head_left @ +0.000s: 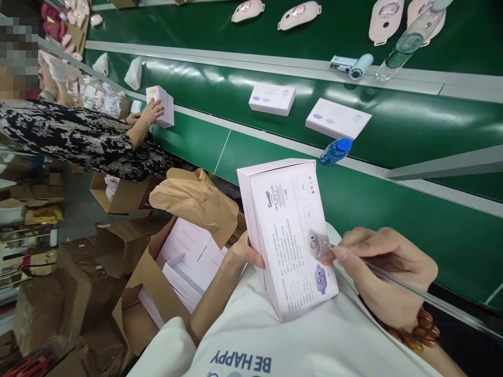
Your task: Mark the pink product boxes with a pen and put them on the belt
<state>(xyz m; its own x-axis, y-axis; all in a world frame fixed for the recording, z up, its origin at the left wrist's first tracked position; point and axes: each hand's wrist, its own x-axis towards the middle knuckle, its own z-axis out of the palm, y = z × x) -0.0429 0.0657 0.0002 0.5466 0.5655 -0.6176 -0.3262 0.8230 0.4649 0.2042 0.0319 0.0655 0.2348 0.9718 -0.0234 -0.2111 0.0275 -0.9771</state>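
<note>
My left hand (244,252) grips the left edge of a pale pink printed box (286,235), which rests tilted against my white shirt. My right hand (383,272) is closed around a thin clear pen (412,290). The pen's tip touches the box face beside a small grey product picture. A brown bead bracelet (420,327) sits on my right wrist.
Two flat white boxes (272,98) (338,119) lie on the green conveyor (412,120), a blue-capped bottle (335,151) at its near edge. Pink devices (299,14) lie on the far belt. A co-worker's hand (151,111) holds a pink box at left. An open carton (184,262) of boxes stands below.
</note>
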